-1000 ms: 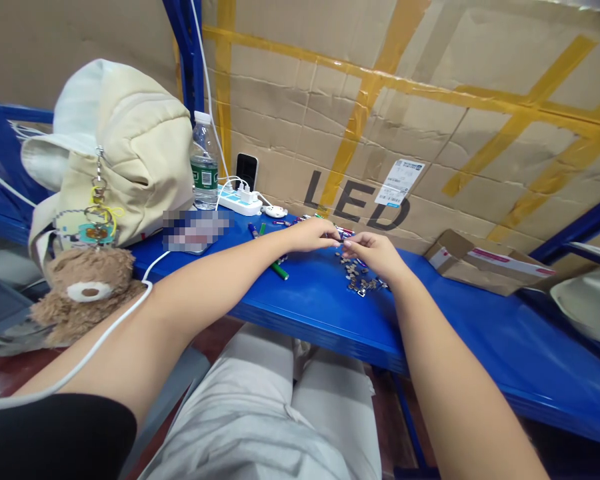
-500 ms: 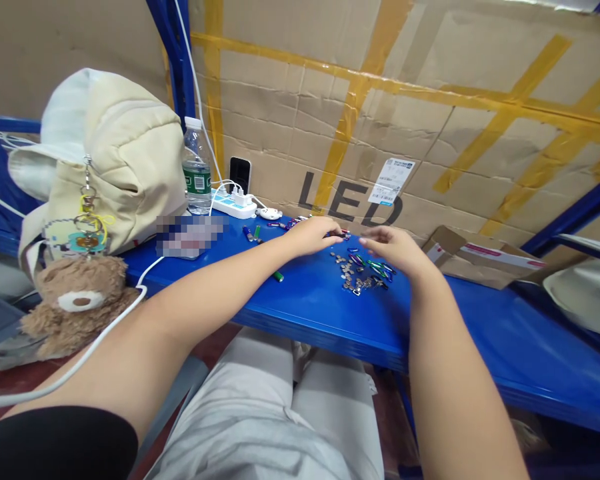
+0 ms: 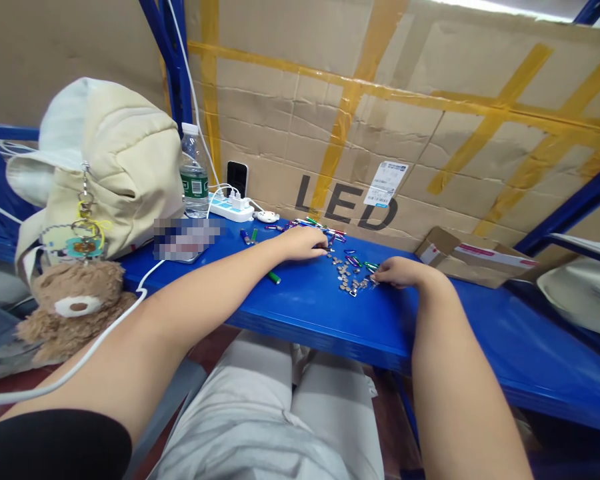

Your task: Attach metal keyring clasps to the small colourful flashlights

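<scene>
On the blue tabletop [image 3: 305, 307], my left hand [image 3: 305, 244] is closed with its fingers curled down. Any item between its fingertips is too small to make out. Several coloured metal tubes [image 3: 334, 236] lie behind it. My right hand [image 3: 397, 272] pinches at the edge of the small metal clips [image 3: 360, 285]; its fingertips hide what they grip. Between the hands are scattered small round silver discs [image 3: 344, 272], resembling button cells. Blue, purple and green tubes [image 3: 353, 260] lie just beyond them. A green tube [image 3: 274, 277] rests beneath my left forearm.
At the left are a cream backpack [image 3: 125, 147] with a teddy bear charm [image 3: 80, 300], a water bottle [image 3: 195, 173], a phone [image 3: 185, 241] and a white power strip [image 3: 233, 209]. A large cardboard sheet [image 3: 270, 127] stands behind. An open carton [image 3: 475, 257] sits right.
My right hand has moved down and toward me onto the metal clips, its fingers closing from an open pose. My left hand has shifted slightly left and down, its fingers more curled.
</scene>
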A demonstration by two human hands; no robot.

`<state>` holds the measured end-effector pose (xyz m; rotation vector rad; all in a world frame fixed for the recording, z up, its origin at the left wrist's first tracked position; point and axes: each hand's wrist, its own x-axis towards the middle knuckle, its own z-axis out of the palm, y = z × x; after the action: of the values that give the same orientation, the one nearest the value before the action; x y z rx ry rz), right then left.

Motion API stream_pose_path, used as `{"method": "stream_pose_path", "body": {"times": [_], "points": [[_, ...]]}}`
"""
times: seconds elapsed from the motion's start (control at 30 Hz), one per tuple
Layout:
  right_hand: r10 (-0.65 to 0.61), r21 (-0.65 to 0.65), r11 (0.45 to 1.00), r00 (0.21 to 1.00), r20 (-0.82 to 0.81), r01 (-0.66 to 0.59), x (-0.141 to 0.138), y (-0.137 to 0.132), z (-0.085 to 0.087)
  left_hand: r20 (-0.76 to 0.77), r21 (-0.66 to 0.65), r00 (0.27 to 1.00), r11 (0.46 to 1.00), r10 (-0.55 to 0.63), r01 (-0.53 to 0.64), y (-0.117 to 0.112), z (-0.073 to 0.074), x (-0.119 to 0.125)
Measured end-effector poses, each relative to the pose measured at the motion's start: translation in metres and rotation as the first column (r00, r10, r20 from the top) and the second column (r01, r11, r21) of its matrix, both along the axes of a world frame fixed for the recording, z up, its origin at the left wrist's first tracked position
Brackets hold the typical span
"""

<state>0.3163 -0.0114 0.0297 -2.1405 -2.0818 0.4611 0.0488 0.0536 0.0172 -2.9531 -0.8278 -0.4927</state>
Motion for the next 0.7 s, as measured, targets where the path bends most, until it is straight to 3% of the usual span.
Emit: {"method": "stream_pose_path", "body": {"times": [0.1,0.2,0.27,0.37,0.57,0.7], "points": [[0.032,-0.007,0.999,0.999,-0.039,-0.032,-0.011,-0.003,0.004,0.063,-0.1,0.998,0.995,0.012,-0.006,-0.005,-0.002,0.003],[0.145,0.169,0.979,0.976,-0.161,-0.117,-0.033,-0.008,0.009,0.133,-0.166,0.991,0.986,0.03,-0.008,-0.012,-0.003,0.009],[0.259,0.22,0.954,0.927,-0.271,-0.202,-0.049,-0.01,0.009,0.147,-0.204,0.989,0.979,0.019,0.012,-0.016,-0.002,0.012],[0.339,0.299,0.922,0.888,-0.312,-0.247,-0.067,-0.009,0.005,0.166,-0.289,0.986,0.957,0.011,0.038,-0.019,-0.001,0.015],[0.334,0.436,0.877,0.906,-0.258,-0.199,-0.073,-0.002,-0.004,0.267,-0.372,0.964,0.923,0.01,0.093,-0.012,-0.002,0.015],[0.315,0.446,0.875,0.923,-0.223,-0.19,-0.076,-0.004,-0.003,0.225,-0.318,0.972,0.948,0.07,0.006,-0.005,-0.003,0.015]]}}
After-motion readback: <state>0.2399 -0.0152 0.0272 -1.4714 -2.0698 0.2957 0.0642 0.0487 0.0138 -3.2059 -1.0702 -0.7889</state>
